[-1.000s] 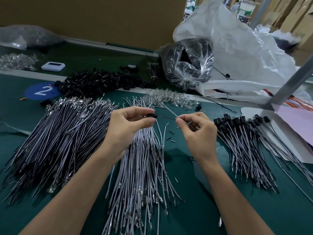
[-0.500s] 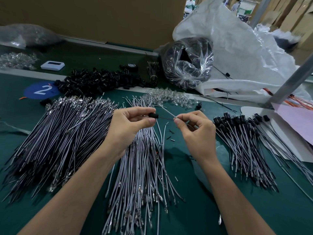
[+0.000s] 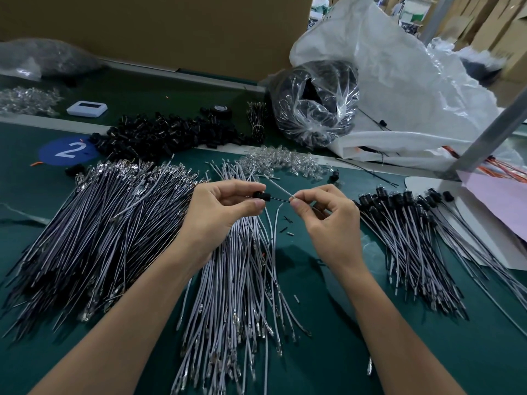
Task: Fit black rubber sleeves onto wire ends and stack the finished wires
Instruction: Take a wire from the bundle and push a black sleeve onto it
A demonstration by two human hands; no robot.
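Over the green table (image 3: 442,352), the left hand (image 3: 219,215) pinches the sleeve (image 3: 261,196); the right hand (image 3: 328,220), at 3 o'clock, pinches the wire (image 3: 278,198), probably best fed straight.

Factory assembly workstation, shown by: green bench mat (image 3: 427,352) marked with blue station sticker "2" (image 3: 68,149); grey wires (image 3: 94,223) heaped in bulk; black rubber sleeves (image 3: 165,135) piled loose; sleeved wires (image 3: 413,238) stacked at right; clear plastic parts (image 3: 279,162) scattered; cardboard cartons (image 3: 510,29) stacked behind; large plastic sack (image 3: 399,89) slumped on bench.
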